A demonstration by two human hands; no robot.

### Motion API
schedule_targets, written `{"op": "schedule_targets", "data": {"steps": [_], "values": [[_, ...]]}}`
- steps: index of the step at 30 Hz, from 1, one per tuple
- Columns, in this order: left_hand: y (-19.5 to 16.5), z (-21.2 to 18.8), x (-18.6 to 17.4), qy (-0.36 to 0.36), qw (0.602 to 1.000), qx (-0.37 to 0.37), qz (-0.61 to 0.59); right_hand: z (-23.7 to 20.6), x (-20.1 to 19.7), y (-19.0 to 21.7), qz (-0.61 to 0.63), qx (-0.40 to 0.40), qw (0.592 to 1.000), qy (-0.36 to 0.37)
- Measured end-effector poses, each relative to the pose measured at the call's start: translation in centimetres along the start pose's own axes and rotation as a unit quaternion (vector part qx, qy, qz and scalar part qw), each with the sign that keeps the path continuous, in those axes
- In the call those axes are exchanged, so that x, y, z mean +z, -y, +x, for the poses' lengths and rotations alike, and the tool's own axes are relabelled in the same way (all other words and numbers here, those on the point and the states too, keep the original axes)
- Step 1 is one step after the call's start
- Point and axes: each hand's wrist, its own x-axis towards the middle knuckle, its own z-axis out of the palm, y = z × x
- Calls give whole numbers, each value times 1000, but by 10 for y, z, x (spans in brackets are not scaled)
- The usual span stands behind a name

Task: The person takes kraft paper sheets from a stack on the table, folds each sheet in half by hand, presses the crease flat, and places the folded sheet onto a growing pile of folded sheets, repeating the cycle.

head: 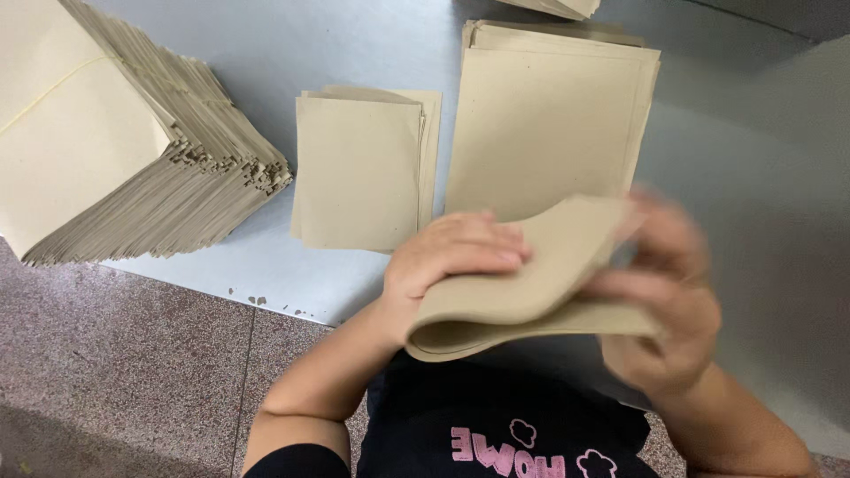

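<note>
While the head camera looked straight down, this was the layout:

Held item: a small bundle of tan paper envelopes (522, 292), bent into a curve, low centre of the frame, lifted off the bench (354, 44) and in front of the person's dark shirt.

Left hand (447, 257): fingers lay flat and closed over the top of the bundle, thumb underneath, out of view. Firm hold on its left end.

Right hand (668, 296): motion-blurred. It was cupped around the bundle's right end, fingers partly curled. Contact looked certain; exact finger spread I couldn't tell.

Small stack (363, 173): same tan envelopes, lying flat at centre frame, just above the left hand, slightly fanned at the right edge.

Large stack (549, 124): bigger tan sheets or envelopes, upper centre-right, just beside the small stack, its lower edge hidden behind the held bundle.

Bulk pile (133, 150): thick, slanted pile at upper left, its edges stepped, with a thin elastic band across the top sheet. Overhung the bench edge.

Extra stack (558, 7): only a corner was in view at the top edge.

Floor (133, 372): speckled reddish stone, lower left.

Progress (judgement): two flat stacks looked already sorted and set down; one bundle was in hand; the bulk pile looked like most of the stock and untouched. So early to mid-way, with the larger share left.
</note>
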Motion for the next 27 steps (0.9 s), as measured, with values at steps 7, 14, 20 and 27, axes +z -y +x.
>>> {"op": "schedule_targets", "data": {"steps": [7,14,20,27], "values": [[6,10,9,-17,998,-46,43,5,26,-16,203,114,972,-26],[0,0,16,-133,988,-71,-42,-29,22,-30,139,181,974,-9],[-25,-2,10,-96,979,-176,48,5,12,-7,58,167,983,-45],[-53,16,22,99,976,-128,144,24,15,2,-132,-54,988,67]]}}
